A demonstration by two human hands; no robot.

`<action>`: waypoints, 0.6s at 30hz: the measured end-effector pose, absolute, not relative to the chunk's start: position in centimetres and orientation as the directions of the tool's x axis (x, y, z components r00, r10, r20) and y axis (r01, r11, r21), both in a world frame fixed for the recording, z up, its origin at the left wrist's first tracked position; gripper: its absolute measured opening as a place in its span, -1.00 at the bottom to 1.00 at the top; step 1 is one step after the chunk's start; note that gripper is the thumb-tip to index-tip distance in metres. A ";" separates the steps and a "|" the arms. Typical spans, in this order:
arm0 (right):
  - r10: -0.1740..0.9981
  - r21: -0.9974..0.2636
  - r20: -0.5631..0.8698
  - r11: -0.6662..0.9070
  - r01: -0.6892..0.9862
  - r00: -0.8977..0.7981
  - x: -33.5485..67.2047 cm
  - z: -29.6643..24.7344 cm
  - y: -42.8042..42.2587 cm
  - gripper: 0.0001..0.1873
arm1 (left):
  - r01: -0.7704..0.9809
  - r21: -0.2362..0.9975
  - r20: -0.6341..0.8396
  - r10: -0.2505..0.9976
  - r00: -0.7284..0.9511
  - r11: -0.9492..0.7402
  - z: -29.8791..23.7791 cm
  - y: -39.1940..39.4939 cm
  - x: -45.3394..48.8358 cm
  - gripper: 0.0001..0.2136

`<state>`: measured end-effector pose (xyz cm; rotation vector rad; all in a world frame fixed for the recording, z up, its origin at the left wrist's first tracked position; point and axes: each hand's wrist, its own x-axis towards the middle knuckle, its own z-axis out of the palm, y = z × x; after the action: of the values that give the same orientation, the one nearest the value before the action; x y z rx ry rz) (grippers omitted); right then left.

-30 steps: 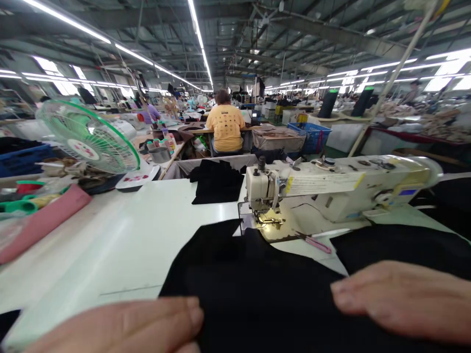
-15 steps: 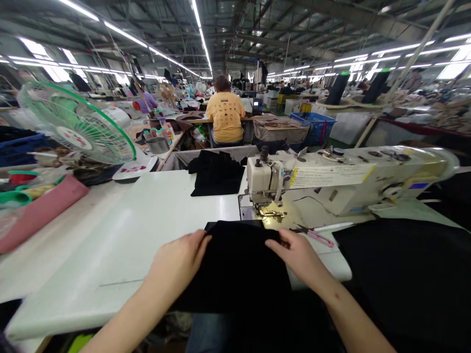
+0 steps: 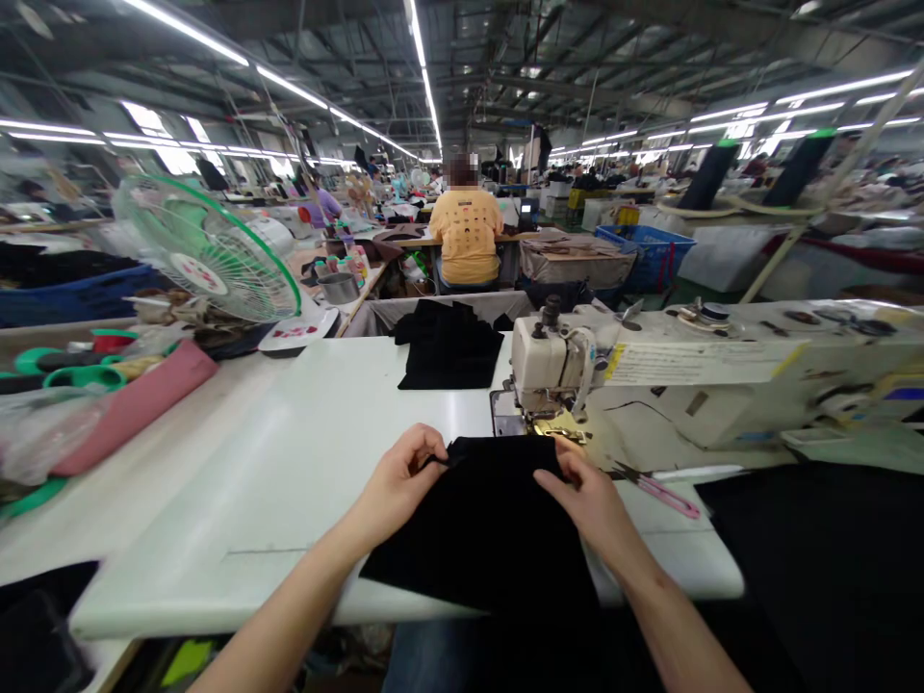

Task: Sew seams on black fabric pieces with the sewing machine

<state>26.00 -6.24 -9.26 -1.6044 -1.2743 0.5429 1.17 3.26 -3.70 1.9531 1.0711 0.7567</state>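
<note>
A piece of black fabric (image 3: 505, 529) lies over the front edge of the white table, its far edge just short of the sewing machine's needle area. My left hand (image 3: 404, 476) pinches its far left corner, fingers curled. At the far right corner, my right hand (image 3: 584, 486) grips the cloth between thumb and fingers, some fingertips hidden behind it. The sewing machine (image 3: 552, 366) stands right beyond, its lamp lighting the presser foot. Pink-handled thread snips (image 3: 668, 496) rest on the table to the right of my right hand.
More black fabric (image 3: 448, 346) is heaped behind on the table, and a larger black piece (image 3: 830, 549) lies at the right. On the left stand a green fan (image 3: 209, 260) and a pink fabric roll (image 3: 144, 404). A person in a yellow shirt (image 3: 466, 236) sits ahead, back turned.
The view has swung left, shifting the scene rightward. My left hand has curled more tightly at the fabric's corner, and the fabric's left lower edge now shows on the table.
</note>
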 end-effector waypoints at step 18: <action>0.751 -0.984 0.064 -0.062 0.167 0.657 27.9 -9.4 -12.2 -0.41 | -0.064 0.994 0.102 0.984 0.149 -0.093 -0.6 -1.1 2.4 -0.83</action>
<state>27.92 -12.20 -9.43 -1.5926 -0.7758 0.5675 2.43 -1.15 -0.62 1.3061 1.0071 1.1922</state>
